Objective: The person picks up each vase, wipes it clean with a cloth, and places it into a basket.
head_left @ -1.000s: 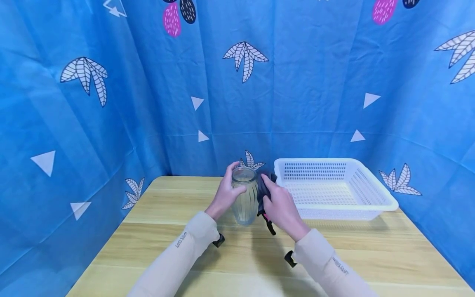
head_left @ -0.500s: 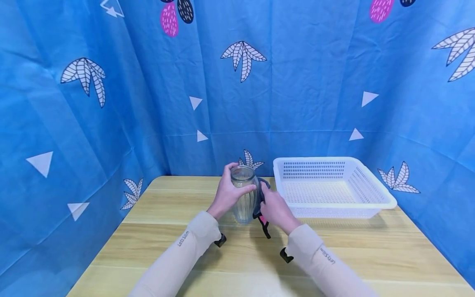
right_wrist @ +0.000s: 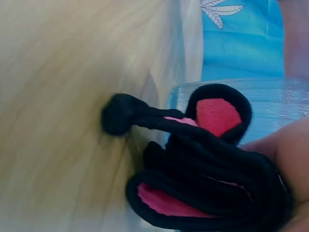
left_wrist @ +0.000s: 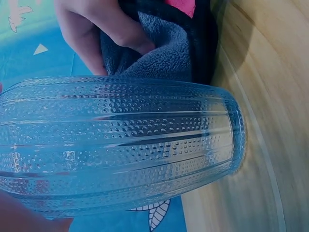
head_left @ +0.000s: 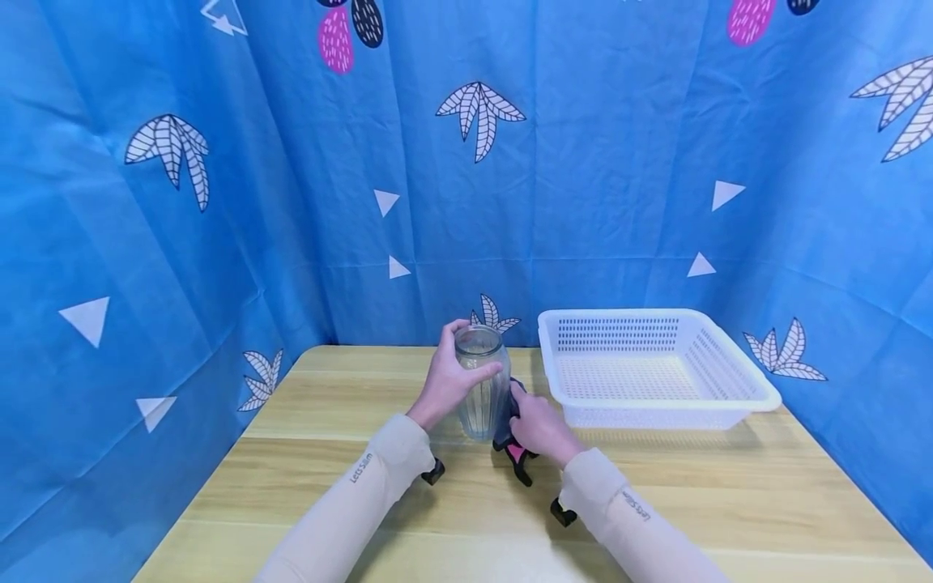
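Note:
A clear ribbed glass vase (head_left: 477, 409) stands upright on the wooden table, its rounded rim at the top. My left hand (head_left: 449, 380) grips it near the rim from the left, thumb across the front. My right hand (head_left: 543, 425) holds a bunched cloth (left_wrist: 166, 55) against the vase's right side, toward its lower half. The cloth is fuzzy grey on one face and pink on the other, with black edging. In the right wrist view its folds (right_wrist: 212, 174) hang in several layers beside the glass. The left wrist view shows a dimpled pattern on the vase wall.
A white perforated plastic basket (head_left: 670, 405) stands at the back right of the table (head_left: 364, 389), just beyond my right hand. A blue patterned curtain (head_left: 605, 202) hangs behind the table and along both sides.
My right hand with the cloth has moved down along the vase's right side from near the rim. My left thumb has shifted further right across the glass. The vase stays in place.

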A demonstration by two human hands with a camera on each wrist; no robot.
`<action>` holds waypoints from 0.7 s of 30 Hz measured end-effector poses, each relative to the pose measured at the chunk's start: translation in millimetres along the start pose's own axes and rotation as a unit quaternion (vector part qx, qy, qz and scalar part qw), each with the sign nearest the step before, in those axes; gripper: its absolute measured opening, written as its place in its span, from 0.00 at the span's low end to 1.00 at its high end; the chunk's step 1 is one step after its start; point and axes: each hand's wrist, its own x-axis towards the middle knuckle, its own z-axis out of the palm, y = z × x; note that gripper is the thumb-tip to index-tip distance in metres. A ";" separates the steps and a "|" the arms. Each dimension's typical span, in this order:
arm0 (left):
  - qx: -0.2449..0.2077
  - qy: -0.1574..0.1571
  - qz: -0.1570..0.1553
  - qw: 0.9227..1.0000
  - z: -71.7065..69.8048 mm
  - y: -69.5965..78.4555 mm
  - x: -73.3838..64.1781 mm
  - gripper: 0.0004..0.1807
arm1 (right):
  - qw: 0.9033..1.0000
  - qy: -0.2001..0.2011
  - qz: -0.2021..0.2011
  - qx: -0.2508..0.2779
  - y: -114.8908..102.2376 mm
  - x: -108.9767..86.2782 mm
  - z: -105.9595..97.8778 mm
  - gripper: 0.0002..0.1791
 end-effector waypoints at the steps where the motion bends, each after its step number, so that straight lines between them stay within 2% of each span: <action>1: 0.000 -0.001 -0.001 1.000 0.3 -0.3 0.0 0.48 | 1.000 0.005 -0.002 -0.003 -0.3 -1.4 -0.7 0.40; 6: 0.003 -0.002 0.000 1.000 0.7 -1.1 0.5 0.48 | 0.997 0.049 -0.032 -0.056 -6.7 -14.7 -8.9 0.39; 10: 0.006 0.000 0.005 1.000 0.5 0.5 1.1 0.49 | 0.987 0.104 -0.075 -0.095 -14.3 -31.0 -20.2 0.34; 16: 0.010 0.002 0.004 1.000 0.3 0.8 0.9 0.49 | 0.971 0.177 -0.127 -0.093 -17.5 -48.7 -44.1 0.24; 19: 0.013 0.003 0.003 1.000 0.9 -0.5 0.6 0.49 | 0.966 0.198 -0.138 -0.093 -9.4 -51.5 -60.0 0.22; 21: 0.013 0.003 0.001 1.000 1.4 -1.1 0.4 0.48 | 0.966 0.200 -0.133 -0.092 -0.2 -52.2 -72.7 0.22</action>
